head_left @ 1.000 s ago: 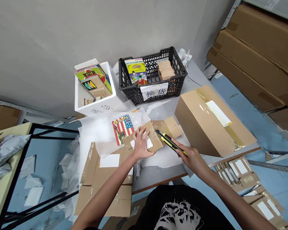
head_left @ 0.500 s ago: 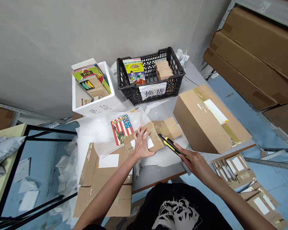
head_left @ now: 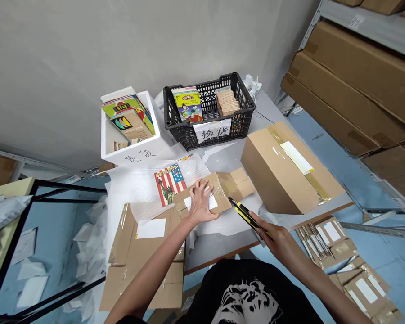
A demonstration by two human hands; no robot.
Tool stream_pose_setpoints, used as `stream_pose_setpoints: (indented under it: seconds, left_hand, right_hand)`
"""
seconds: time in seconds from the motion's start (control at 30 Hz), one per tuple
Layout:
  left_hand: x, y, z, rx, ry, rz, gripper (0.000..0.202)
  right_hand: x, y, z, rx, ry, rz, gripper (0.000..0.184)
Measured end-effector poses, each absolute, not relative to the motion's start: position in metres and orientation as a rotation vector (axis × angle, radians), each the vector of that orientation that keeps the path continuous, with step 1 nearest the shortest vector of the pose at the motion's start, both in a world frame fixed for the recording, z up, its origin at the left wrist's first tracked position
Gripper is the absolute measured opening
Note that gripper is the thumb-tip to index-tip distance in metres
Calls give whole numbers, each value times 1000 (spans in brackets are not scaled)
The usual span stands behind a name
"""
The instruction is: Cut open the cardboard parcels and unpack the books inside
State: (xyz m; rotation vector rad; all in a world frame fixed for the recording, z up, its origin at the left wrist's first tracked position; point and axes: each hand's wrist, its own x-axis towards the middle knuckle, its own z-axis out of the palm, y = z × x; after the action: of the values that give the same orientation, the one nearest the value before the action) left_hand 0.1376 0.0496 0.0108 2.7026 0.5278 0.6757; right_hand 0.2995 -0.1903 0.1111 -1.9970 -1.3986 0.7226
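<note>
A small cardboard box [head_left: 222,194] with a white label and clear tape lies on the table, its right-end flap folded out. My left hand [head_left: 200,201] holds it down, fingers curved over its top and thumb along the near side. In my right hand [head_left: 267,234] is a yellow and black utility knife [head_left: 245,213], its blade end close to the box's right edge; whether it touches is unclear. Left of the box, a book [head_left: 169,183] with a flag and statue cover lies on white foam sheet [head_left: 128,189]. A flattened carton [head_left: 145,256] spreads across the near left.
A white foam box [head_left: 130,157] of books and a black crate [head_left: 207,130] with books stand at the back. To the right sits a large taped carton [head_left: 290,166]. Flattened cartons [head_left: 354,265] lie low at the right, beside shelving with long boxes [head_left: 354,85].
The knife has shifted slightly right and down, its tip nearer the box's outer edge. My left hand stays on the box. The camera view has shifted slightly.
</note>
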Motion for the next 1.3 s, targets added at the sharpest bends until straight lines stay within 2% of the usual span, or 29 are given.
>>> stream_pose_setpoints:
  seconds: [0.3,0.5,0.67,0.83,0.93,1.03,1.13,1.2,1.3]
  left_hand:
    - [143,37,11,2723,477,548,92]
    - [146,53,15,2690,682,668,90]
    - [139,72,49,2593,1060,704,88]
    - [133,71,94,2463,1424,641,84]
    - [141,59,101,2395,1490,596,85]
    - [156,48,97,2370,1499,594,85]
    - [171,42,90,2361,1498,578,85]
    - [181,39,86,2366,1505,575,85]
    - [192,33,79,2403,1475,583,83]
  right_hand:
    - [306,-226,104,-2042,-1296,835,48]
    - [303,-252,97,-2182,-1307,765,47]
    - [275,-223,37,-2407,-1555,496,52]
    - [268,-159,-33,-2726,-1651,369,68]
    - [266,-129,-66,-2688,-1545,474,68]
    - [265,-117,-86,-2576,-1339,683,56]
    - [272,-111,-83,-2531,-1269,749,47]
    - [279,-103,-65,-2430,-1190,774,52]
    - [283,-79,-26,-1981,-855,874,62]
